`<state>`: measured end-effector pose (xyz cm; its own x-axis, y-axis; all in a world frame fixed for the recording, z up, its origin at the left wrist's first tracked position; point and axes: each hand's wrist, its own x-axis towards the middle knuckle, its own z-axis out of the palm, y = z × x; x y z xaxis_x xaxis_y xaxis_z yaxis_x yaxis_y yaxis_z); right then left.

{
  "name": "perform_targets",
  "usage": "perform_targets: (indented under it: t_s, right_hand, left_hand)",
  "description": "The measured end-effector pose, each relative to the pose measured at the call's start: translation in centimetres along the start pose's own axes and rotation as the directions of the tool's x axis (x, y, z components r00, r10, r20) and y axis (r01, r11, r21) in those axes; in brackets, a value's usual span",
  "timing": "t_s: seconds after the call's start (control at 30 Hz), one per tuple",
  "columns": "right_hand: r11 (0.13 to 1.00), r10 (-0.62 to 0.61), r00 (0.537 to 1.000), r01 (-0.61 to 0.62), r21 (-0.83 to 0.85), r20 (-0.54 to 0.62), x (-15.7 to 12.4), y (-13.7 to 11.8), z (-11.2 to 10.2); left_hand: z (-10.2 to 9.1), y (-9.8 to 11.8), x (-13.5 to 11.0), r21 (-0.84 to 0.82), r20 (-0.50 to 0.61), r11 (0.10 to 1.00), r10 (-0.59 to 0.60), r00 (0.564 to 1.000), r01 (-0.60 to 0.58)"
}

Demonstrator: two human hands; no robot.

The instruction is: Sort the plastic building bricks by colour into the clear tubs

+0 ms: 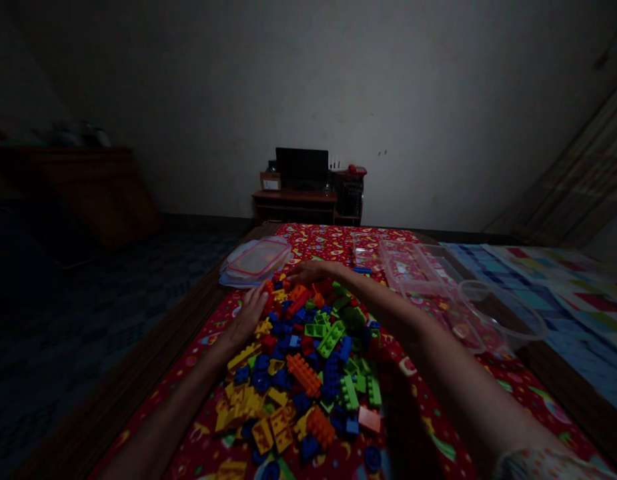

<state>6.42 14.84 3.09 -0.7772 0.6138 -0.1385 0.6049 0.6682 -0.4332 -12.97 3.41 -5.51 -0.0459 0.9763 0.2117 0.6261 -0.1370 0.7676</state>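
I had L hand (251, 309) far L of brick pile (304, 375), R hand (311, 269) at its back, clear tubs (422, 289) R.

Studded plastic toy bricks (331, 339) lie in a loose, jumbled heap on red patterned cloth (313, 239), yellow mostly near left, blue through the middle, green toward the right, orange and red scattered, pieces variously tilted.
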Motion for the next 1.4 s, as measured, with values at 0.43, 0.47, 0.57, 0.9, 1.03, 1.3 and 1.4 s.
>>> perform_targets:
  t_s: [0.43, 0.47, 0.57, 0.9, 1.03, 1.3, 1.4]
  right_hand:
    - [0.997, -0.067, 0.993, 0.063, -0.043, -0.101, -11.1, -0.7, -1.9]
    - [0.997, -0.055, 0.987, 0.047, -0.055, -0.149, -11.8, -0.5, -2.0]
    - [0.997, -0.046, 0.957, 0.028, -0.067, -0.285, -13.4, -0.4, -1.7]
    - [0.782, -0.502, 0.834, 0.324, -0.532, -0.23, -17.2, -8.3, 7.5]
    - [0.767, -0.492, 0.846, 0.31, -0.562, -0.206, -16.8, -8.1, 9.4]
    - [0.89, -0.321, 0.871, 0.143, -0.432, -0.371, -18.8, -4.8, 9.1]
    - [0.915, -0.253, 0.877, 0.081, -0.395, -0.408, -20.0, -3.7, 8.9]
  left_hand:
    - [0.6, 8.5, 0.0, 0.117, 0.307, 0.882, 0.406, 0.861, -0.457]
    - [0.7, 9.1, -0.1, 0.125, 0.32, 0.867, 0.425, 0.847, -0.482]
    - [0.5, 10.2, -0.7, 0.144, 0.332, 0.85, 0.441, 0.834, -0.506]
    - [-4.6, 1.1, -8.4, 0.356, 0.337, 0.858, 0.252, 0.907, -0.37]
    - [-5.2, -3.0, -12.3, 0.425, 0.32, 0.834, 0.226, 0.92, -0.352]
    - [-2.0, -1.6, -15.1, 0.336, 0.28, 0.86, 0.298, 0.913, -0.383]
    - [-0.8, -0.4, -14.6, 0.323, 0.247, 0.879, 0.28, 0.928, -0.351]
